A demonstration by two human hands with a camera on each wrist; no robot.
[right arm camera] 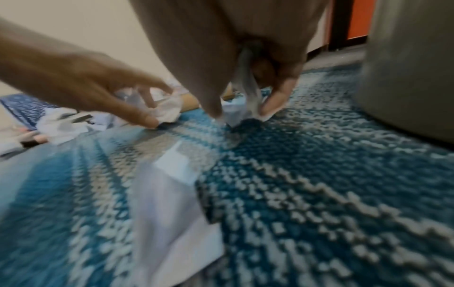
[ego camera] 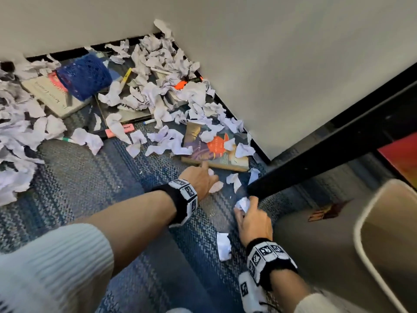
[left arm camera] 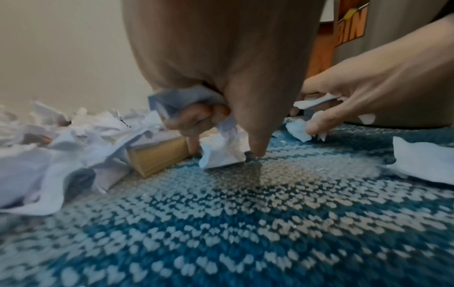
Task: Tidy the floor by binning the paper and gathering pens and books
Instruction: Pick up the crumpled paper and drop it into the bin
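Observation:
Crumpled white paper (ego camera: 158, 91) litters the blue patterned carpet, heaped in the wall corner. My left hand (ego camera: 209, 177) reaches in front of the orange-covered book (ego camera: 216, 150). It grips one paper scrap (left arm camera: 186, 99) in its curled fingers and pinches a second wad (left arm camera: 221, 153) on the carpet. My right hand (ego camera: 246, 206) pinches another paper wad (right arm camera: 238, 114) against the carpet, close to the grey bin (ego camera: 383, 245). A flat paper piece (ego camera: 223, 246) lies beside my right wrist. Highlighters, pink (ego camera: 117, 129) and yellow (ego camera: 126, 76), lie among the scraps.
A beige book (ego camera: 49, 96) and a dark book (ego camera: 126, 109) lie further back, half under paper. On the beige book rests a blue mesh holder (ego camera: 83, 74), tipped over. A black bar (ego camera: 327, 150) slants across the right side above the carpet.

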